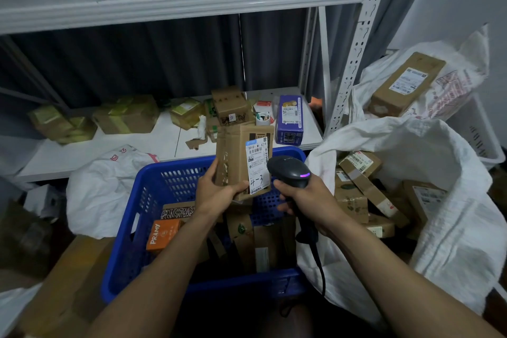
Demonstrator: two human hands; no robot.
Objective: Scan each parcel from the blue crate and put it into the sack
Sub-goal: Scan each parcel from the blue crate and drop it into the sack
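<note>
Left hand grips parcel, scanner beside

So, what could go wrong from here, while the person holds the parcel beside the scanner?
The left hand grips the parcel only at its lower end, thumb beside the label: the parcel may tip, or the thumb may hide the lower barcode.
The scanner in the right hand sits at the label's edge, so the read may miss.
Its cable hangs by the blue crate and may snag.
</note>
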